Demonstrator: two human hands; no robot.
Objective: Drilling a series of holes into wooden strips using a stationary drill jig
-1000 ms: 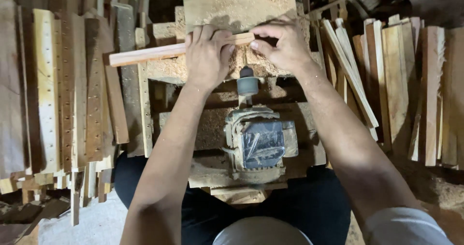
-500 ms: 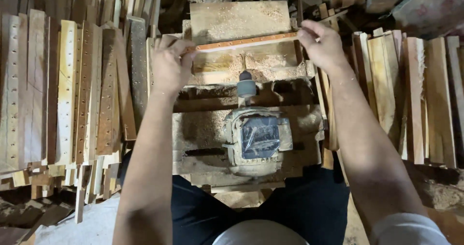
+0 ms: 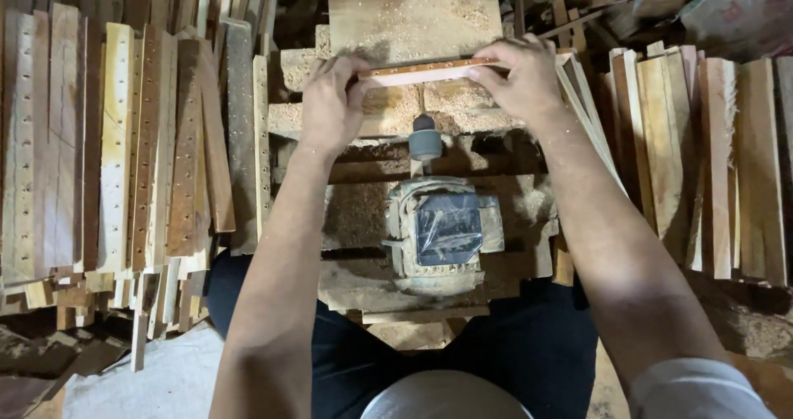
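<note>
The thin reddish wooden strip (image 3: pixel 429 73), dotted with small holes, lay crosswise, left to right; the left hand (image 3: pixel 330 105) and right hand (image 3: pixel 522 76) gripped its ends.

Sawdust-strewn wooden bench (image 3: pixel 413 22), grey electric motor (image 3: pixel 442 233) mounted on it, wooden strip (image 3: pixel 421 73) resting across its block

A narrow, pale reddish wooden strip (image 3: pixel 425 73) lies nearly level across the sawdust-covered bench (image 3: pixel 413 22), toward twelve o'clock in the view. Its three o'clock end sits slightly higher than its nine o'clock end. A row of small holes runs along its upper face. Each end is gripped, and the middle stretch stands just beyond the drill chuck (image 3: pixel 424 142).
</note>
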